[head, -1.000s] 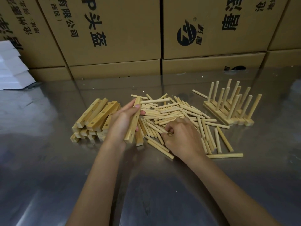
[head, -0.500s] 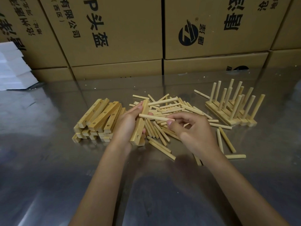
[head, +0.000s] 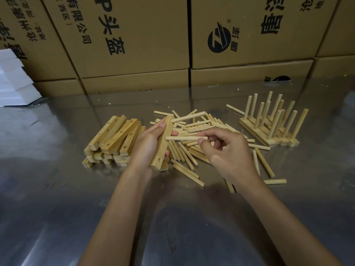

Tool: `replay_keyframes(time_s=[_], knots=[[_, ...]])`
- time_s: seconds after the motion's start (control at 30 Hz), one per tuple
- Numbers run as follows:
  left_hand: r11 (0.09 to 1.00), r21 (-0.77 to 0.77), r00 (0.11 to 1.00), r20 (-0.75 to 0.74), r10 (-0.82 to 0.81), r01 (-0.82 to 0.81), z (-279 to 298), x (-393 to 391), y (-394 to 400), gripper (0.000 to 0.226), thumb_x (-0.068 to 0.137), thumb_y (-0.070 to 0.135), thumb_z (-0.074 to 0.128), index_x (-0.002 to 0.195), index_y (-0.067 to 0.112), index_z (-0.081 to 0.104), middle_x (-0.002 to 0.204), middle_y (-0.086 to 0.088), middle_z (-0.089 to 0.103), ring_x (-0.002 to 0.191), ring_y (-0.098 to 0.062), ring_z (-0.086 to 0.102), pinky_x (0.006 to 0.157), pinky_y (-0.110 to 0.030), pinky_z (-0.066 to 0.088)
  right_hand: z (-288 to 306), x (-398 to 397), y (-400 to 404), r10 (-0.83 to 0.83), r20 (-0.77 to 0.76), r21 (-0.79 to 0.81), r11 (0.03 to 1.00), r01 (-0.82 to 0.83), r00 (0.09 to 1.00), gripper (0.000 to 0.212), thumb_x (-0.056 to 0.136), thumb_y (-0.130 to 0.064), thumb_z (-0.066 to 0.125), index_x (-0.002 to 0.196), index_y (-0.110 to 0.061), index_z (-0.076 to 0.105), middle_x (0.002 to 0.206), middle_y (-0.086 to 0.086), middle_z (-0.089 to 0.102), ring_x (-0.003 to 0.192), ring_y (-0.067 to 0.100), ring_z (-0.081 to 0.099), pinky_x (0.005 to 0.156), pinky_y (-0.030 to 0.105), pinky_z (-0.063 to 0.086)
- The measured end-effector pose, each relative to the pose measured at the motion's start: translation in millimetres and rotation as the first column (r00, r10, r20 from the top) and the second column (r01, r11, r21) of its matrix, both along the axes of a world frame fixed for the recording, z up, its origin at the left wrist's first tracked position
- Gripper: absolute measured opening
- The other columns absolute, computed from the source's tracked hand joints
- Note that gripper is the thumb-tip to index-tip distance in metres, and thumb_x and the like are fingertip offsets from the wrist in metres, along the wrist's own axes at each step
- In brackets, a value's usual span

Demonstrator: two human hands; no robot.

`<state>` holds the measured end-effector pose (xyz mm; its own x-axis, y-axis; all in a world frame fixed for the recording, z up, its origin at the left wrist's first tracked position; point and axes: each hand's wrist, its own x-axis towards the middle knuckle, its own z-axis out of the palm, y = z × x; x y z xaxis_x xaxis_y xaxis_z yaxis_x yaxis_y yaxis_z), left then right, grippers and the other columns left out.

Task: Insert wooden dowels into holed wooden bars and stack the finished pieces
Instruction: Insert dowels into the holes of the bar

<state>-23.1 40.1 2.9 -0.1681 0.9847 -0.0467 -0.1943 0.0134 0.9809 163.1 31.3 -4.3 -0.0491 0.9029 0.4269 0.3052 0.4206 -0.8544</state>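
Our left hand (head: pixel 148 144) grips a bar (head: pixel 162 144) upright on its long edge, one hole showing near its close end. Our right hand (head: pixel 228 150) pinches a dowel (head: pixel 185 138) level, its free tip touching the bar's side. Loose dowels (head: pixel 194 127) lie heaped just behind and under both hands. Left of us sits a pile of bars (head: pixel 113 140); at right, finished pieces (head: pixel 269 127) stand stacked on the table (head: pixel 57 189). Boxes (head: pixel 134 45) wall the back.
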Motion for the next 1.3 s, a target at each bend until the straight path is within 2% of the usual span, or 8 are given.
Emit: replay_keyframes(time_s=[0.13,0.43,0.57,0.73,0.9,1.07,1.2,1.3], knots=[[1.000,0.013,1.000,-0.009,-0.001,0.001,-0.3,0.8,2.1,0.026,0.104,0.028,0.049,0.121,0.032,0.068,0.096,-0.008,0.076,0.059,-0.017,0.052,0.043,-0.023,0.042,-0.8,0.4,-1.3,-0.002,0.035,0.018,1.000,0.001,0.999,0.019,0.088,-0.011,0.068,0.098,-0.025,0.078,0.063,-0.026,0.057,0.061,-0.002,0.046,0.058,0.009,0.037],[0.998,0.043,0.993,-0.115,0.039,-0.034,-0.2,6.8,-1.7,0.023,0.104,0.029,0.049,0.107,0.038,0.069,0.094,-0.007,0.076,0.064,-0.015,0.056,0.046,-0.022,0.045,-0.4,1.4,-2.0,-0.043,0.156,0.156,0.988,0.018,0.987,0.018,0.090,-0.013,0.068,0.101,-0.023,0.077,0.072,-0.009,0.059,0.082,0.000,0.047,0.070,0.005,0.032],[0.994,0.099,0.963,-0.261,0.071,-0.047,0.2,8.0,-5.0,0.022,0.104,0.030,0.049,0.116,0.043,0.063,0.093,-0.001,0.077,0.066,-0.008,0.057,0.047,-0.019,0.047,-0.4,3.5,-1.5,-0.047,0.221,0.185,0.983,0.005,0.974,0.017,0.091,-0.011,0.066,0.103,-0.018,0.077,0.076,-0.020,0.057,0.088,0.001,0.048,0.075,0.007,0.033],[0.994,0.087,0.945,-0.315,0.091,-0.066,-3.5,11.8,-3.8,0.032,0.104,0.031,0.049,0.131,0.026,0.065,0.089,0.024,0.074,0.081,-0.015,0.059,0.051,-0.021,0.047,-2.4,4.6,0.6,-0.059,0.252,0.198,0.980,0.009,0.966,0.016,0.089,-0.006,0.066,0.098,-0.015,0.076,0.078,-0.027,0.056,0.084,-0.004,0.047,0.074,0.010,0.035],[0.993,0.092,0.934,-0.342,0.107,-0.080,-4.8,11.6,-1.6,0.033,0.105,0.029,0.048,0.129,0.017,0.066,0.080,0.033,0.070,0.079,-0.015,0.059,0.047,-0.017,0.047,-5.9,3.1,1.0,-0.043,0.192,0.124,0.992,0.019,0.981,0.016,0.088,-0.008,0.067,0.094,-0.020,0.077,0.071,-0.020,0.057,0.076,-0.004,0.048,0.064,0.005,0.033],[0.989,0.104,0.945,-0.300,0.128,-0.101,-4.9,11.8,-1.4,0.027,0.104,0.031,0.049,0.128,0.039,0.059,0.087,0.008,0.077,0.074,-0.010,0.059,0.047,-0.017,0.047,-6.2,3.6,2.6,0.036,0.043,-0.004,0.999,-0.036,0.998,0.017,0.090,-0.012,0.068,0.090,-0.028,0.075,0.064,-0.017,0.059,0.063,-0.003,0.050,0.055,0.009,0.038],[0.986,0.055,0.970,-0.177,0.165,-0.158,-3.9,10.0,3.4,0.030,0.104,0.030,0.049,0.131,0.031,0.063,0.089,0.004,0.077,0.065,-0.009,0.059,0.048,-0.020,0.048,0.5,1.2,2.3,0.127,-0.189,-0.154,0.976,-0.157,0.974,0.022,0.092,-0.016,0.068,0.110,-0.027,0.073,0.081,0.007,0.069,0.080,0.009,0.066,0.073,0.012,0.049],[0.983,0.012,0.979,-0.090,0.184,-0.183,-5.0,5.2,4.8,0.031,0.104,0.030,0.050,0.131,0.029,0.064,0.092,0.002,0.078,0.059,-0.009,0.060,0.048,-0.022,0.049,2.3,1.6,3.5,0.150,-0.281,-0.234,0.947,-0.219,0.948,0.032,0.090,-0.021,0.070,0.120,-0.032,0.063,0.084,-0.002,0.074,0.089,0.003,0.068,0.091,0.024,0.046]])
